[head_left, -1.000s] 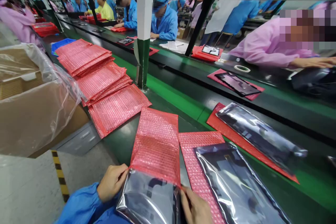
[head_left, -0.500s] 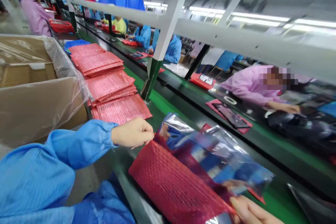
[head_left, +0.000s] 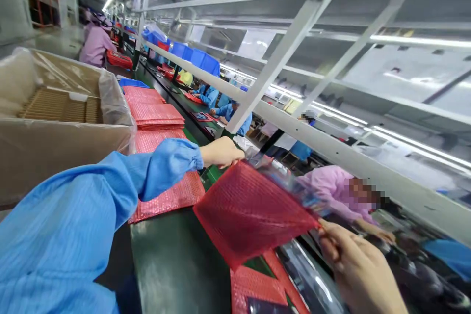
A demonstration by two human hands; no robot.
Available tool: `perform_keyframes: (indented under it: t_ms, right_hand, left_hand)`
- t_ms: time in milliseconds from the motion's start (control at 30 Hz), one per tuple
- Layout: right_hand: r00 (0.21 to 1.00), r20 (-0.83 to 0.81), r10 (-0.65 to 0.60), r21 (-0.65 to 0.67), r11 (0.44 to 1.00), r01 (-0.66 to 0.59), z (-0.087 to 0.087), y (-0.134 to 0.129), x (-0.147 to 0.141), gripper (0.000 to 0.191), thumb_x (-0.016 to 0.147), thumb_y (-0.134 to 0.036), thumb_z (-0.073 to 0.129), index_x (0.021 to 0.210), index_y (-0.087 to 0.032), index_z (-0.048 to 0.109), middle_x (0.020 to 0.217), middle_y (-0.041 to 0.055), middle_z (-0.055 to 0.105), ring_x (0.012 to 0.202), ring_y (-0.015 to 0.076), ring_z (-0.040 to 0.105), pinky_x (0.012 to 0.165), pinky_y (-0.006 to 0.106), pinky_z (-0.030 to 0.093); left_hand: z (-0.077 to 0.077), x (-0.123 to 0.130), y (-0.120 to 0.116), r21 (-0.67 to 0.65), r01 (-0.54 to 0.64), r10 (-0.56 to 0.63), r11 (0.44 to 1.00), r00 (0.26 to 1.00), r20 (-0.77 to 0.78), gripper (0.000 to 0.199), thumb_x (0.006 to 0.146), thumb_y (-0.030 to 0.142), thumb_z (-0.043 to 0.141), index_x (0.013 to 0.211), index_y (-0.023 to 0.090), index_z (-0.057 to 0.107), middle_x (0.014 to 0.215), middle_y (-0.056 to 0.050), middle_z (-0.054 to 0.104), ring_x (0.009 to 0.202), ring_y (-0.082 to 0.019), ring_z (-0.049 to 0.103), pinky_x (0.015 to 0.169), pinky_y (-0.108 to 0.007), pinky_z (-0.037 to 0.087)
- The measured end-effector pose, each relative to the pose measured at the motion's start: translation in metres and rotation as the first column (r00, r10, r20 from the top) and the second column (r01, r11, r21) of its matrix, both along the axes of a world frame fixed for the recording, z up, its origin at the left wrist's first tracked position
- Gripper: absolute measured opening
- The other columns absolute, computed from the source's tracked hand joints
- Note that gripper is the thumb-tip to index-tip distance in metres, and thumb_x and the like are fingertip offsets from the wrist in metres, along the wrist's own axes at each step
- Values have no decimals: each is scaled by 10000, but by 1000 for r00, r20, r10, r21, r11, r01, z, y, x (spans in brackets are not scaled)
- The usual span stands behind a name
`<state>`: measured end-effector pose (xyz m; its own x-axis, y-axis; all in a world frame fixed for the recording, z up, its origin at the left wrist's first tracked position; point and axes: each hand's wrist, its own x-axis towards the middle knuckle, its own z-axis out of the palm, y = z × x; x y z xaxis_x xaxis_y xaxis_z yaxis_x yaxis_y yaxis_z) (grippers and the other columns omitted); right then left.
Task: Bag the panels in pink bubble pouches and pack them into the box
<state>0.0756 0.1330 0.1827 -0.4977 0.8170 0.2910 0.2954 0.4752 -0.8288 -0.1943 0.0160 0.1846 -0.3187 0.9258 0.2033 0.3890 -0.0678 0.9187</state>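
Note:
A red bubble-wrap bag (head_left: 253,211) is stretched between my two hands, raised above the bench and tilted. My left hand (head_left: 222,151) is closed, pinching its upper left corner. At the opposite corner, the thumb and fingers of my right hand (head_left: 358,260) pinch the edge. Shiny clear film (head_left: 285,176) shows behind the bag's upper edge, blurred by motion. Beneath the bag, another red bubble-wrap bag (head_left: 255,287) lies flat, with a dark glossy panel (head_left: 268,306) at its lower edge. Stacked red bubble-wrap bags (head_left: 154,113) lie beyond my left sleeve.
On the left stands a cardboard box (head_left: 62,147) with a plastic liner and brown dividers. The dark green bench (head_left: 176,260) runs in front of me. A slanted white post (head_left: 272,49) and rail rise beyond it. Across the line, a person in pink (head_left: 327,186) bends over work.
Both hands have lifted the red bag up and away from the bench, still holding its corners. The view has swung, and the flat bag and panel below now show.

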Motion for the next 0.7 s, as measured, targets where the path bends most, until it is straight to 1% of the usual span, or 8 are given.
perform_keyframes:
  t_ms: [100,167,300,400,467,533,633,700]
  right_hand:
    - [998,-48,31,-181,983,-39,-14,20,-26,372,613,-509,666,468,-216,489,453,-16,372,422,109,308,375,238,276]
    - [997,-76,17,-218,975,-34,-20,30,-45,360,552,-501,678,464,-195,510,421,-22,372,402,94,299,368,219,236]
    - [995,-102,-9,-242,970,-16,-9,33,-91,339,479,-469,679,497,-163,534,417,-14,433,376,76,340,357,186,233]
    - [990,-119,76,-206,973,-100,2,18,-129,357,516,-507,645,586,-173,541,532,46,573,429,126,488,411,225,397]
    - [970,-112,216,-138,963,-230,-9,1,-149,365,630,-544,580,650,-182,547,571,50,597,465,147,531,470,254,453]
    - [923,-9,385,-24,923,-385,-45,-25,-161,345,774,-510,466,665,-191,542,569,41,588,491,154,539,503,253,441]
    - [848,260,461,142,851,-506,-133,-77,-161,313,864,-292,348,608,-198,502,550,31,570,506,148,517,513,244,359]
    - [773,404,490,137,803,-580,-192,-108,-155,228,796,-143,396,613,-189,525,601,25,616,540,148,545,535,237,354]
  left_hand:
    - [-8,-16,19,-33,-31,31,999,1000,5,354,759,146,488,406,164,458,285,47,373,278,-75,360,374,-196,284]
    - [-10,-28,31,-48,-75,74,996,997,-12,365,759,137,507,398,162,458,288,37,393,280,-84,378,371,-201,300]
    - [3,-63,46,-50,-231,227,972,971,-75,346,741,110,521,397,140,503,304,13,433,333,-92,435,422,-201,355]
    - [8,-94,33,-1,-365,362,931,923,-130,315,720,135,538,405,126,545,335,5,472,395,-85,457,462,-192,352]
    - [-5,-108,9,28,-448,447,894,884,-137,304,717,185,539,419,132,556,368,10,497,423,-84,462,475,-192,347]
    - [-35,-112,-24,17,-541,539,841,834,-117,298,700,208,527,408,148,524,373,20,483,413,-83,434,463,-196,329]
    - [-100,-96,-69,-72,-676,674,734,737,-52,316,670,251,505,372,193,416,329,18,415,365,-90,372,409,-215,283]
    - [-143,-77,-89,-125,-733,740,669,673,13,334,692,345,478,406,223,357,329,21,387,360,-102,364,390,-224,287]
